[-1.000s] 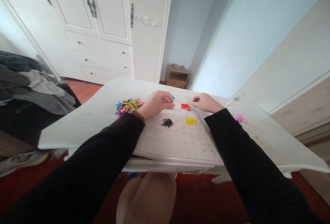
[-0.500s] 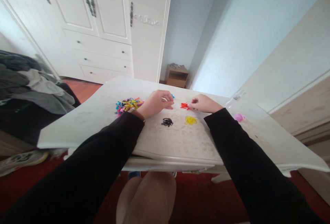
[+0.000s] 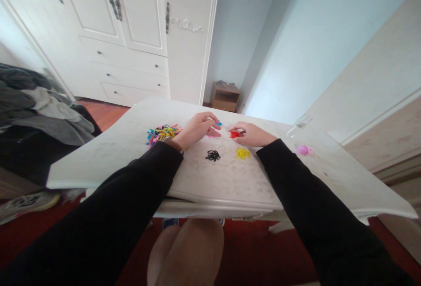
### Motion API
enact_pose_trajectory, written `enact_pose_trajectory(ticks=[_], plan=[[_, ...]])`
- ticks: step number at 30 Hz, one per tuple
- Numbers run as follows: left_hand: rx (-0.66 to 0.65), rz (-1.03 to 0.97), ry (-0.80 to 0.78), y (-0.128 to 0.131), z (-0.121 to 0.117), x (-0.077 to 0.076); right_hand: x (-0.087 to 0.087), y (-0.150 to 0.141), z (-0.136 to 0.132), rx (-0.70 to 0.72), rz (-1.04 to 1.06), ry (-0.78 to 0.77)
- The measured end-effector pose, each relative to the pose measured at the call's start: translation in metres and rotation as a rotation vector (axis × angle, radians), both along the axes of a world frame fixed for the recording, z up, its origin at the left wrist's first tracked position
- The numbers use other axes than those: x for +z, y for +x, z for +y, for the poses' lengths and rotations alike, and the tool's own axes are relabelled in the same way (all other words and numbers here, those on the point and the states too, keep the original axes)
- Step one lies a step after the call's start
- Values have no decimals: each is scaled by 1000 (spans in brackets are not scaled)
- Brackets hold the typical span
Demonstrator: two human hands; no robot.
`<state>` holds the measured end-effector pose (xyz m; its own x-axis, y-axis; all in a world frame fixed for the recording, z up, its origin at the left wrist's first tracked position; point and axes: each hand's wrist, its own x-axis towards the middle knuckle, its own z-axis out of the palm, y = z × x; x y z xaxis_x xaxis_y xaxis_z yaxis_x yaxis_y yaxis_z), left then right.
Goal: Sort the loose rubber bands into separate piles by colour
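My left hand is over the middle of the white table, its fingers apart. The index fingertip is beside a small clump of blue bands, and some pink bands show under the thumb; whether they are touched I cannot tell. My right hand curves around a small heap of red bands, thumb and fingers spread on either side of it. Nearer me lie a heap of black bands and one of yellow bands. A larger mixed pile of coloured bands sits left of my left hand.
The white table has its front edge above my knees. A pink object and a clear plastic item are at the right. Beyond stand a white wardrobe and a small wooden cabinet; clothes are heaped at far left.
My right hand has moved left and its fingers have spread around the red heap. My left hand has shifted slightly left, opening, and more of the blue clump shows.
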<state>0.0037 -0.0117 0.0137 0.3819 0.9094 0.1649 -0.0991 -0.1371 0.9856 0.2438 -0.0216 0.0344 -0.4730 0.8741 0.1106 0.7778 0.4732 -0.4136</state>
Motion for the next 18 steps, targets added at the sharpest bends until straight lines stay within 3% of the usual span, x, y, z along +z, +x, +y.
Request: enact_pose_trajectory(ticks=[7,13,18], plan=[[-105,-136,-93,-4,0,0,3,-2,0,13,-3,47],[-145,-116,-8,-5,1,-6,7,-12,-6,21,187,203],[-188,-103,76,-5,-1,-8,7,-21,-11,70,274,212]])
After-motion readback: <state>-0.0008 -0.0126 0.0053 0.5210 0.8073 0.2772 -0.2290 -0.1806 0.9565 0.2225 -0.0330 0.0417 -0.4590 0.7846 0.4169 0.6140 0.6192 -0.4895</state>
